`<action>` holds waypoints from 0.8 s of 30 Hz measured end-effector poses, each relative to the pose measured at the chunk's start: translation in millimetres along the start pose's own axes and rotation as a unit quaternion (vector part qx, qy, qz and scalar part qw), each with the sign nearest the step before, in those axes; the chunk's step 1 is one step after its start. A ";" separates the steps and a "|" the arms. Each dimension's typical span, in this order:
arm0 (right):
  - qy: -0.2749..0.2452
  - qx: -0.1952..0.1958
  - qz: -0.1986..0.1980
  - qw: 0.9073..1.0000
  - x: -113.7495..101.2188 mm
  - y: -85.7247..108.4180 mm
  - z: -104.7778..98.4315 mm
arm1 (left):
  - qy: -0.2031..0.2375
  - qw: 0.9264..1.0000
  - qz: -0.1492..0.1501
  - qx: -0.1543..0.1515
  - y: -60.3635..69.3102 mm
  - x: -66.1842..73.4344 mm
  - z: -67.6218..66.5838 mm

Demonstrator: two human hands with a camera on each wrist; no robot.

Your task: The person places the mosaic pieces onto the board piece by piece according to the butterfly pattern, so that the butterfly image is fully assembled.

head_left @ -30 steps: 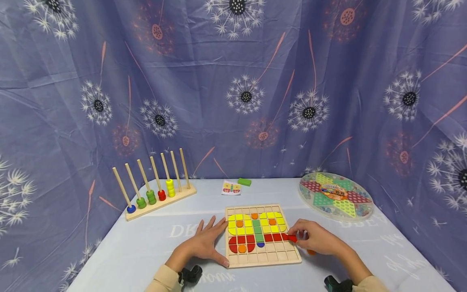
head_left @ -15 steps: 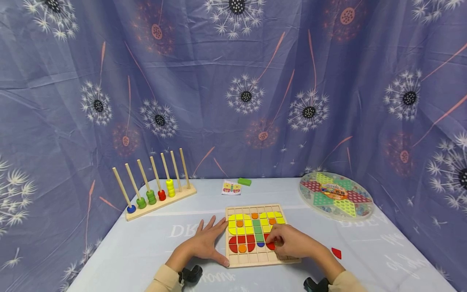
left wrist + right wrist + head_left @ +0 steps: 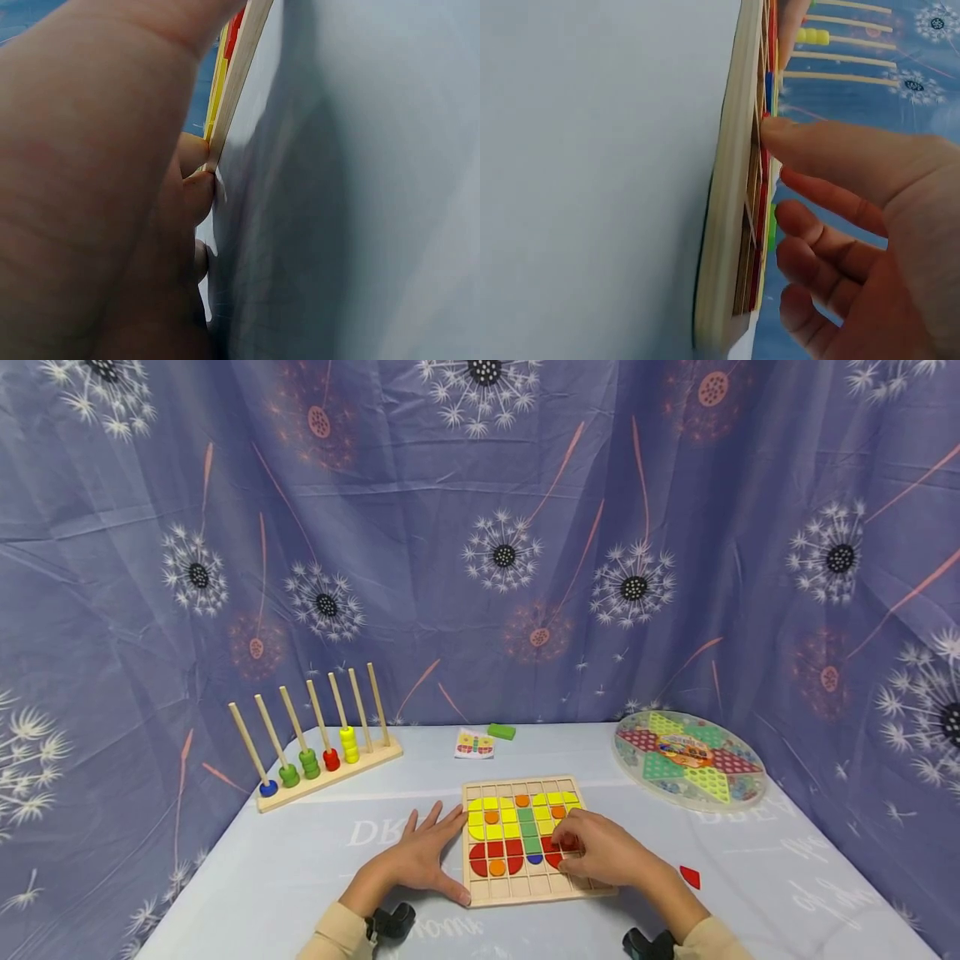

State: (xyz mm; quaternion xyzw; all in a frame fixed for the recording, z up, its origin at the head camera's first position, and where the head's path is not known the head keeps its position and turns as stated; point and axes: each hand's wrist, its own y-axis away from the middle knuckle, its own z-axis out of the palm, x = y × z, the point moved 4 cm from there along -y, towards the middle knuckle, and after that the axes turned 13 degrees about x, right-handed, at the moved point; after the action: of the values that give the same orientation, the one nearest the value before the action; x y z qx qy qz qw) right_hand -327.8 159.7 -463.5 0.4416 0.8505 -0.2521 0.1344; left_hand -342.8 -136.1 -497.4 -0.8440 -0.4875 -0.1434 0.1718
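Observation:
A wooden grid board (image 3: 525, 893) lies on the table, holding yellow, red, green, orange and blue tiles in a butterfly pattern. My left hand (image 3: 423, 860) rests at its left side with spread fingers; thumb and index touch the edge. In the left wrist view, fingertips (image 3: 196, 154) meet the wooden rim. My right hand (image 3: 603, 847) is over the board's lower right, thumb and index apart. In the right wrist view its thumb presses a red tile (image 3: 765, 154), while the other fingers are loosely bent. The hand hides part of the red wing. A loose red tile (image 3: 690, 877) lies beside the forearm.
A printed butterfly card (image 3: 474, 744) and a green block (image 3: 501, 732) sit behind the board. At back left stands a wooden peg rack (image 3: 337, 772) with coloured rings. A round Chinese checkers board (image 3: 686, 760) is at back right. A patterned curtain (image 3: 480, 568) hangs behind.
My right hand has moved left from the board's right edge, bringing a red tile onto the lower right wing; its thumb and index have since parted. The left hand has stayed still.

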 end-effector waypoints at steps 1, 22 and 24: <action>0.000 0.001 0.006 1.000 1.5 0.5 -1.4 | 0.000 1.000 0.000 0.000 0.0 -0.1 0.0; -0.124 -0.086 0.099 0.984 69.8 55.1 -54.8 | 0.007 1.000 -0.009 -0.005 0.1 1.7 -0.9; -0.116 -0.072 0.101 0.985 71.7 53.8 -53.8 | 0.008 1.000 -0.010 -0.005 -0.1 1.3 -1.0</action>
State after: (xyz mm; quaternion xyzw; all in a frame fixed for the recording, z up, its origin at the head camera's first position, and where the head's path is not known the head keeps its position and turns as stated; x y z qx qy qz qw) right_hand -325.2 264.1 -467.5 0.4824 0.7958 -0.2253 0.2885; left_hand -342.4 -135.5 -496.0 -0.8387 -0.4940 -0.1543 0.1698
